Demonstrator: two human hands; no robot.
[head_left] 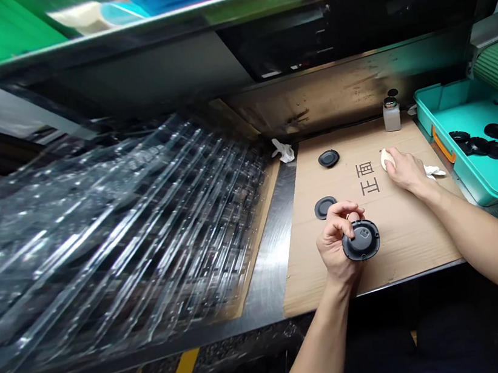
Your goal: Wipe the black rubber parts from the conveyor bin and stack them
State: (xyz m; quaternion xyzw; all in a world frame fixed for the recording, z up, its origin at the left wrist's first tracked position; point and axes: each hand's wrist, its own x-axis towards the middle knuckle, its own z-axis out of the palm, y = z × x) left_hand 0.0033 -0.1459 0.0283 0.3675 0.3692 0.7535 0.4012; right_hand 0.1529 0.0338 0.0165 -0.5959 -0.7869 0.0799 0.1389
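Note:
My left hand [341,238] grips a black oval part [361,240] above the front of the cardboard sheet [403,239]; its fingers are closed on the part's left side. Farther back on the right, my right hand [403,169] holds a small cream-coloured pad [387,160] at the cardboard. One black oval piece [326,207] lies just behind my left hand, and another [328,159] lies farther back. A white crumpled cloth [434,171] is partly hidden beside my right wrist. Dark printed characters show between the hands.
Stacked clear plastic trays [136,238] fill the left side. A turquoise bin [482,180] with several black parts stands at right. A small bottle [391,116] stands at the back edge, and white crumpled tissue [283,151] lies at the back left. A metal shelf [189,14] spans overhead.

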